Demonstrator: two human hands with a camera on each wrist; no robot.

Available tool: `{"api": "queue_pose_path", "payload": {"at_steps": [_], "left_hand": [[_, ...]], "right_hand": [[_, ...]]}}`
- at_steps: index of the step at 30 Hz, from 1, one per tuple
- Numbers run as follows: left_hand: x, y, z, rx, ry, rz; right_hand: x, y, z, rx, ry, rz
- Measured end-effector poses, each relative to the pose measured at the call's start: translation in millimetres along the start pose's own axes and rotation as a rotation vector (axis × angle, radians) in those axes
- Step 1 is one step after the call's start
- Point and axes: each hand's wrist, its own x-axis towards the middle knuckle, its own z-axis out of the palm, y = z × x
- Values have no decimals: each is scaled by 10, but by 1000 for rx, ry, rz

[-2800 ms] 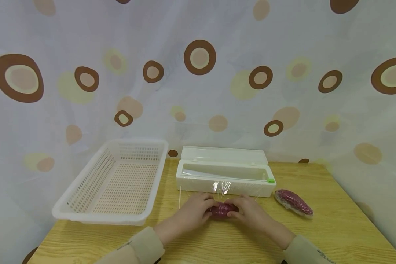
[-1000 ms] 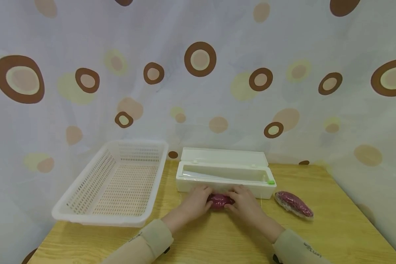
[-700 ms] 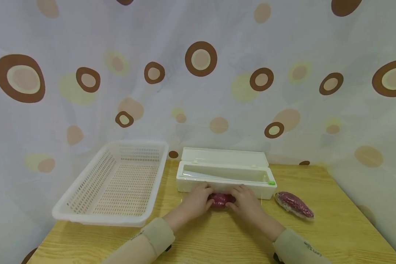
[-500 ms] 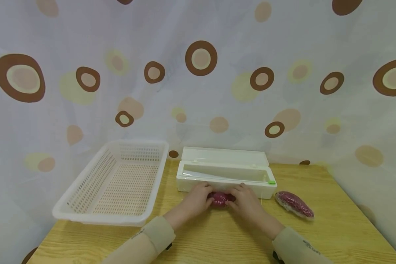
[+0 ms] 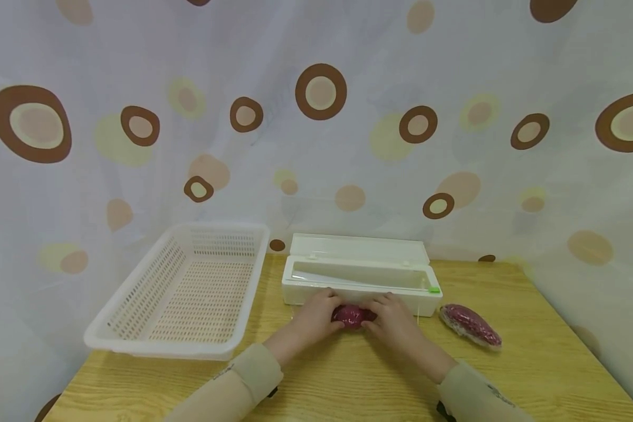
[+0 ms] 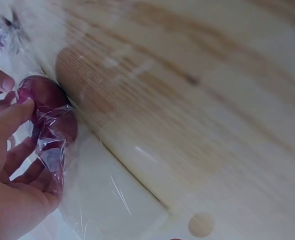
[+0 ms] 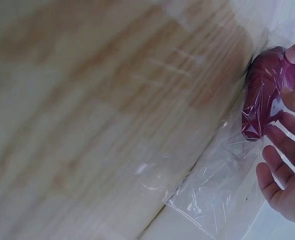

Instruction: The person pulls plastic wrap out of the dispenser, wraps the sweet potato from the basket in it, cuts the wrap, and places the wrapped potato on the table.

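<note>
A purple-red sweet potato (image 5: 350, 316), wrapped in clear cling film (image 7: 207, 195), sits against the front of a white cling film box (image 5: 418, 305). My left hand (image 5: 314, 316) grips its left end, and my right hand (image 5: 392, 322) grips its right end. In the left wrist view the film lies creased over the sweet potato (image 6: 50, 97), thumb and fingers pressed to it. The right wrist view shows loose film spreading beside the sweet potato (image 7: 262, 85). The ends under my fingers are partly hidden in the head view.
A second wrapped sweet potato (image 5: 470, 326) lies on the wooden table (image 5: 533, 375) to the right. On the left stands a white perforated basket (image 5: 237, 328). The box's lid (image 5: 358, 247) is raised at the back, with a green slider (image 5: 434, 289) on its right edge.
Both hands have moved forward with the sweet potato, up to the box front. The film stretched between them has become shorter. The basket and the other sweet potato stay put.
</note>
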Motion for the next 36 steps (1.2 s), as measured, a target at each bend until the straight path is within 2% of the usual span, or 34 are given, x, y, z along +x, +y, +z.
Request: {"api": "queue_pose_path", "payload": {"at_steps": [3, 9, 12, 18, 25, 29, 36], "left_hand": [[-6, 8, -12, -5, -3, -10], [-22, 14, -28, -7, -7, -20], [-25, 13, -30, -3, -3, -20], [-29, 24, -34, -3, 4, -25], [-37, 47, -47, 13, 7, -29], [-36, 48, -48, 21, 3, -40], [-40, 49, -42, 38, 9, -42]], "right_hand": [[-33, 16, -28, 30, 54, -22], [-80, 135, -107, 82, 266, -62], [-115, 226, -183, 68, 294, -22], [-205, 460, -357, 73, 181, 135], [-255, 759, -481, 178, 36, 270], [-282, 897, -511, 240, -14, 301], [-303, 1082, -502, 267, -53, 298]]}}
